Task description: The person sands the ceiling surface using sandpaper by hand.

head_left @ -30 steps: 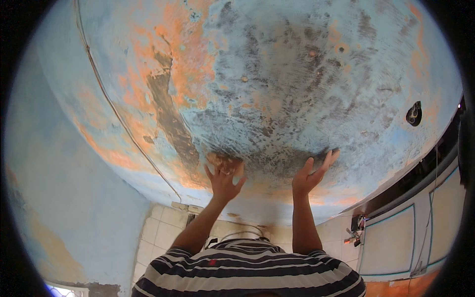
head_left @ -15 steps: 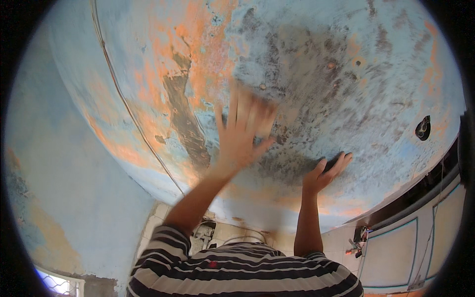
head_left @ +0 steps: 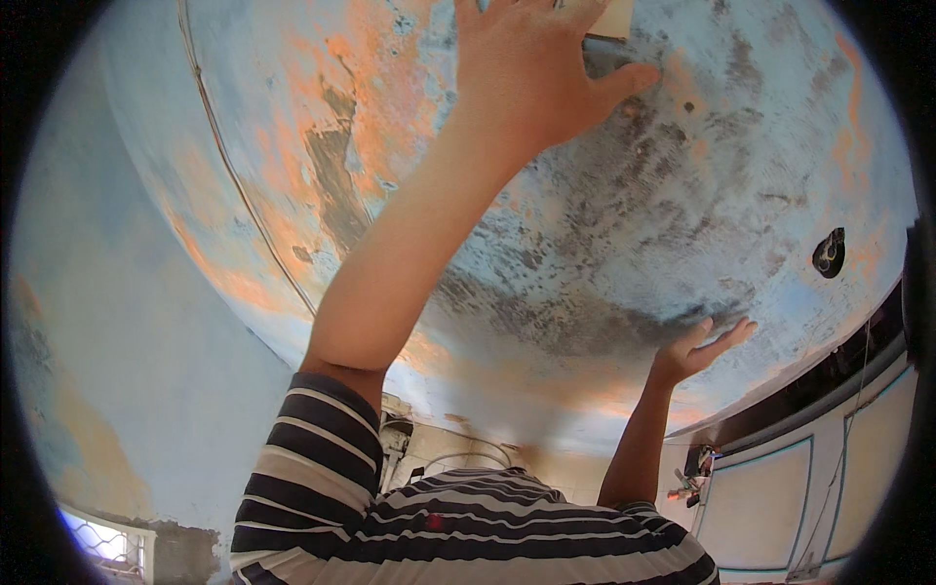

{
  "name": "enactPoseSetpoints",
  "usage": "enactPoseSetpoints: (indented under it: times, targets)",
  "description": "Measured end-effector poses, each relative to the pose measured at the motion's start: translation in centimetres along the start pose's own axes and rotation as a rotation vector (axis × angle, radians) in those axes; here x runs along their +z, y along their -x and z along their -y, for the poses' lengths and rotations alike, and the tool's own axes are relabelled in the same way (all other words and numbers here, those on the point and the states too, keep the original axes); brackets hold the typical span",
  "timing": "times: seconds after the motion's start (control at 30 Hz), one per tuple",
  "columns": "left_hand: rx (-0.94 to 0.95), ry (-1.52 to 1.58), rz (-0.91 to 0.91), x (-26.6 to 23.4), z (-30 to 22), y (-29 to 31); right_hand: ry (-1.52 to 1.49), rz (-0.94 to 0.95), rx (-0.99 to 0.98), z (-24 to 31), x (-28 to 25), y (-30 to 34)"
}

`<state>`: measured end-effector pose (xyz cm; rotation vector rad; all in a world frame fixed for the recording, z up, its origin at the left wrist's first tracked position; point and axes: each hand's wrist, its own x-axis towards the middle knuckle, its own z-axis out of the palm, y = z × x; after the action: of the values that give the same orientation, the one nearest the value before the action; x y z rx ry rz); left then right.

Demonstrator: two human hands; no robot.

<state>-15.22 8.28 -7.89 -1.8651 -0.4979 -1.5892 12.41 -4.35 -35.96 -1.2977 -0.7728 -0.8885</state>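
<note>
My left hand (head_left: 526, 78) is stretched far up over the wall (head_left: 624, 253), with the fingertips cut off by the top edge of the view. Beneath its fingers a tan flat piece of sandpaper (head_left: 611, 19) is pressed to the surface; only one corner shows, beside the thumb. The wall is pale blue, with orange patches and dark, scuffed grey areas. Lower and to the right, my right hand (head_left: 694, 353) rests against the wall near the dark smudge, fingers extended, holding nothing that I can see.
A thin cable (head_left: 229, 166) runs down the wall's left part. A dark hole with wires (head_left: 829, 253) opens at the right. Pale cabinet panels (head_left: 756, 507) stand at lower right, beside some small items (head_left: 694, 473). A grilled window (head_left: 102, 541) is at lower left.
My left hand has moved up and slightly right with the sandpaper, from the wall's middle to the top edge. My right hand has shifted right and slightly down.
</note>
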Motion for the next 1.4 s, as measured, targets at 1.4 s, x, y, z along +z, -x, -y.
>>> enactPoseSetpoints:
  times: [1.4]
  targets:
    - [-0.11,-0.212,0.105,1.4,-4.9,2.3,-0.492,0.332,0.027,-5.7,-4.7,1.9]
